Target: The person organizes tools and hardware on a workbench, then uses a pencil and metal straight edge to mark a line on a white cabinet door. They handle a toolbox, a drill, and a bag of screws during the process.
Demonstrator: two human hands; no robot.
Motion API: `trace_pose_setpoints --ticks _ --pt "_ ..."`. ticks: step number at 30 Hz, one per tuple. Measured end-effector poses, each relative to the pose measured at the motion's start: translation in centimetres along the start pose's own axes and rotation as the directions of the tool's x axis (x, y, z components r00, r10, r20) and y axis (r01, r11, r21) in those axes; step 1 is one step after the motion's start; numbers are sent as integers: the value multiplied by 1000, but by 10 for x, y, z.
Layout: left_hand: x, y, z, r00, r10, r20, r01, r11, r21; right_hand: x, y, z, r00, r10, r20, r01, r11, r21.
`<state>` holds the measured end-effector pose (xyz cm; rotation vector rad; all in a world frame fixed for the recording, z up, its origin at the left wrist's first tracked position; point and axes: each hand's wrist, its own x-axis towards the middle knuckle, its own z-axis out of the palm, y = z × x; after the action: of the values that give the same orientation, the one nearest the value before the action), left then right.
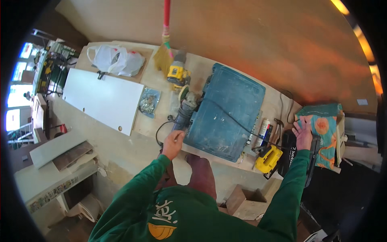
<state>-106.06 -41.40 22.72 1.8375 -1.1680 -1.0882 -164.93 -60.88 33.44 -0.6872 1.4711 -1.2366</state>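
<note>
1. Grinder (186,109) lying on the workbench (150,123), close along the left side of the blue case (229,121), and it's idle by the look of it!
2. How far along are we? An in-between moment, I'd judge: no tool is visibly at work, the blue case looks shut, and the grinder already has a disc (183,93) on it. What's left can't be read from here; no finished piece stands out.
3. Left hand (172,145): just off the near left corner of the blue case, by the grinder's rear end. Fingers curled, thumb drawn in; whether anything is pinched there, I cannot tell.
4. Right hand (304,135): well to the right of the blue case, wide open, fingers spread, nothing seen in its grasp. It's in front of the colourful bag (322,125) and beside the black case (288,149); contact, I can't call.
5. Now the grinder's looks: dark bluish-grey body, paler grey head, round greenish disc tilted away from the blue case. A dark cord (229,114) crosses that lid.
6. Around it: a yellow drill (177,74) beyond the blue case's far left corner, a yellow jigsaw (268,159) off its near right corner.
</note>
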Motion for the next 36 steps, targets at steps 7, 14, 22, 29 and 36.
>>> trace_pose_setpoints --ticks 7,14,22,29,36 --pt "76 0 -26 949 -200 -243 109 933 -344 -44 179 155 941 337 28 -335 920 205" --pt "208 99 -66 906 212 -365 -117 957 265 -141 231 351 887 -313 340 447 391 -805" --pt "276 99 -47 996 -59 -65 78 933 352 -138 196 393 994 106 34 9 227 -974" --pt "293 68 -91 992 89 -94 -46 921 386 -122 222 370 993 93 69 43 259 -965" --pt "286 80 -112 998 47 -47 -28 935 353 -117 226 361 991 61 121 107 196 -975"
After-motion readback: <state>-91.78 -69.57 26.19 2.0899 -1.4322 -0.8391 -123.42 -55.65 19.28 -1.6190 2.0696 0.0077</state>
